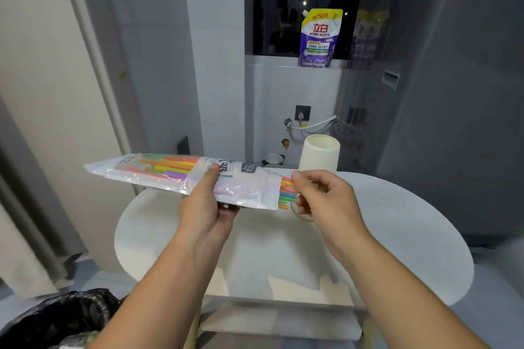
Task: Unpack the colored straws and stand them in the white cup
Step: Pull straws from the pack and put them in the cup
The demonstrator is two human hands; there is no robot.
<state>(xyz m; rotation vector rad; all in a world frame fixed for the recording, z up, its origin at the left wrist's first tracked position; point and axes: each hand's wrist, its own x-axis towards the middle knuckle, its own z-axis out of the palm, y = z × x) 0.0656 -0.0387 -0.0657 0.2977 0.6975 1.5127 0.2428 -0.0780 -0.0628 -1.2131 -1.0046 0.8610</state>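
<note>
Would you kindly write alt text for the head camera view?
The left hand holds a plastic straw packet level above a round white table, while the right hand pinches colored straws poking from its open end. A white cup stands behind.

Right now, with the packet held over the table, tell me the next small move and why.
Probably draw the straws out to the right. The right hand already pinches their ends where they stick out of the packet's open end, while the left hand grips the packet in the middle. The white cup stands upright just behind, on the table, ready to take them.
</note>
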